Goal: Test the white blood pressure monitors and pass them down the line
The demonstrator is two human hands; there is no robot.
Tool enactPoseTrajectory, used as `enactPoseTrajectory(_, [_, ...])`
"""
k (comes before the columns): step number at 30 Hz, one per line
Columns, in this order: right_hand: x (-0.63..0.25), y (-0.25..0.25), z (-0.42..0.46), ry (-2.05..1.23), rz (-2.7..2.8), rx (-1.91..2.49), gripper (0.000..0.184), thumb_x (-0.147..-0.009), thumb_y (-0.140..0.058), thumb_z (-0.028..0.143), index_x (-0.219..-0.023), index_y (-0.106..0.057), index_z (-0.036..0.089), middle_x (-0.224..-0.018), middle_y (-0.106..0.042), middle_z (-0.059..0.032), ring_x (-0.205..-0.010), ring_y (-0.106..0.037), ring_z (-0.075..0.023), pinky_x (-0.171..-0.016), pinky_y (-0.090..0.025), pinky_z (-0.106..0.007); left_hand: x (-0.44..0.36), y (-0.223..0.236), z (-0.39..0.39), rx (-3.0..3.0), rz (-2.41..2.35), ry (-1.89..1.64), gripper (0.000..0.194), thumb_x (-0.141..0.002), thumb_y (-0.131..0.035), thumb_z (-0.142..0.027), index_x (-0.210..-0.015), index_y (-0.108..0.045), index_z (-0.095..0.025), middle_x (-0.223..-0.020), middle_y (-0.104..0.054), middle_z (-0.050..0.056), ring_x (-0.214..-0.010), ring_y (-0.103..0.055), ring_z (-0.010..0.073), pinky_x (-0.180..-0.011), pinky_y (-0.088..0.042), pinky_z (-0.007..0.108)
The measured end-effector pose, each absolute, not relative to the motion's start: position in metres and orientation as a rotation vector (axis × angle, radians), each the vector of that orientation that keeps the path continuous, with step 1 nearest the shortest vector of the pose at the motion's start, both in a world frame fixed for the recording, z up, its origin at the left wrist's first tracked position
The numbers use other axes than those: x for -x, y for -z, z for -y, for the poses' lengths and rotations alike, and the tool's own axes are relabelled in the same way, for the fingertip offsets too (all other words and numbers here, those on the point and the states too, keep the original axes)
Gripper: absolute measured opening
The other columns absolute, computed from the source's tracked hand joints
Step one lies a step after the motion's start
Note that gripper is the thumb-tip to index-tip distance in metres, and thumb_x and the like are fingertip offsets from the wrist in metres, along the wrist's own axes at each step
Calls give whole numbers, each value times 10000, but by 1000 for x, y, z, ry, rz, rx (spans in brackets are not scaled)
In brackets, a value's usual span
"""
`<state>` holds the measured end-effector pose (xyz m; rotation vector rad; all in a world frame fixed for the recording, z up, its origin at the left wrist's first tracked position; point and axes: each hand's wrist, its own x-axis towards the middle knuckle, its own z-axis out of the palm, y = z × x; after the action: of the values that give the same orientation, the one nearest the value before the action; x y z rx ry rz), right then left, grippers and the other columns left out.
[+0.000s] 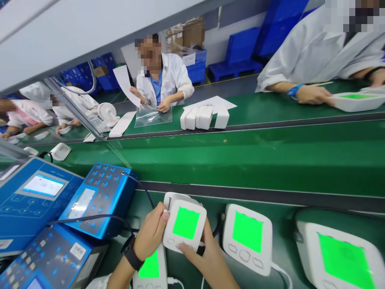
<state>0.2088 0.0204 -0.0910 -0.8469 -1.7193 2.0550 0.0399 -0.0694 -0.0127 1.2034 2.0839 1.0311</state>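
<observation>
Green conveyor bench (228, 160) on a factory line: at its near edge, the left hand (151, 230) and right hand (207, 257) clasp a white digital monitor (185, 223), fingers closed on its casing, its long axis running forward between them, just beside a matching monitor (247, 232).

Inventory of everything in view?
Square plastic devices with green screens: 4, white, near belt, one held.
Keypad test consoles: 3, blue, left of hands.
Conveyor belts: 2, green, across view.
Rectangular boxes: about 4, white, far belt.
Plastic bag: 1, clear, far belt.
Co-workers: 2, white coats, far side.
Plastic crates: several, blue, background.
Wristwatch: 1, black, left wrist.
Left hand: 1, gripping held device's side.
Right hand: 1, fingers on its lower edge.
</observation>
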Motion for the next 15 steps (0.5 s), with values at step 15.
enactPoseTrajectory(15, [-210,87,-24,-1943,1696,497,1255,-759,-770,193,-1663,95,286,-1326,-722,-48,-1114,-725,-288,-1002,-573,-458,-6,10,74,-1733,-2007,-592,417,-1085,-323,-480,-817,-548,-251,-724,-620,-21,-638,-588,178,-622,-437,287])
